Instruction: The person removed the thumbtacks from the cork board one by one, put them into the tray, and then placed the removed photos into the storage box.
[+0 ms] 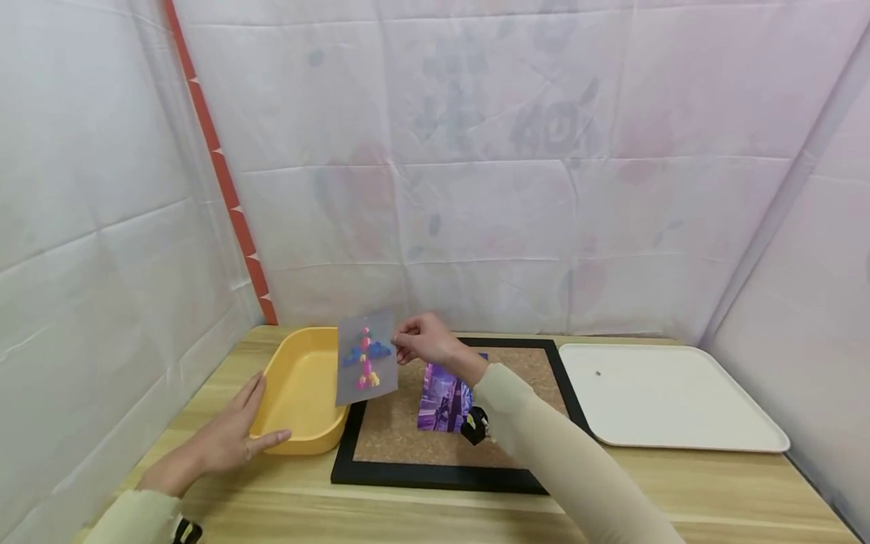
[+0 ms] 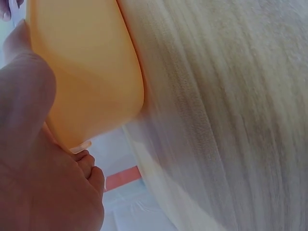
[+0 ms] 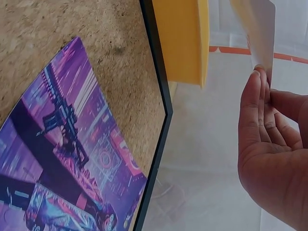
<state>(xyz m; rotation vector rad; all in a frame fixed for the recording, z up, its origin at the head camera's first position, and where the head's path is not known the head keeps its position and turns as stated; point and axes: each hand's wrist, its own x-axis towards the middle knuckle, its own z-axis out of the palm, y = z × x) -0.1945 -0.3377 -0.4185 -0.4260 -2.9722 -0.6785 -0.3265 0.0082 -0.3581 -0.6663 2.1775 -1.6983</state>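
Note:
My right hand point(image 1: 424, 340) pinches the right edge of a grey photo card point(image 1: 348, 332) between thumb and fingers. The card stands nearly upright and shows a colourful toy-brick shape; in the right wrist view the card point(image 3: 262, 31) appears almost edge-on. Behind it is the right part of a yellow tray point(image 1: 299, 393). My left hand point(image 1: 227, 434) rests at that tray's near left corner, fingers fairly straight along the outer side and thumb spread over the near rim. Below my right forearm, a purple picture point(image 1: 438, 404) lies on a black-framed cork board point(image 1: 387, 442), partly covered by the arm.
A white tray point(image 1: 666, 400) with a tiny dark speck point(image 1: 598, 372) sits right of the cork board. Everything rests on a wooden table point(image 1: 299, 499). White sheeting point(image 1: 489, 227) rises behind and at both sides, with a red strip point(image 1: 220, 170) at the left.

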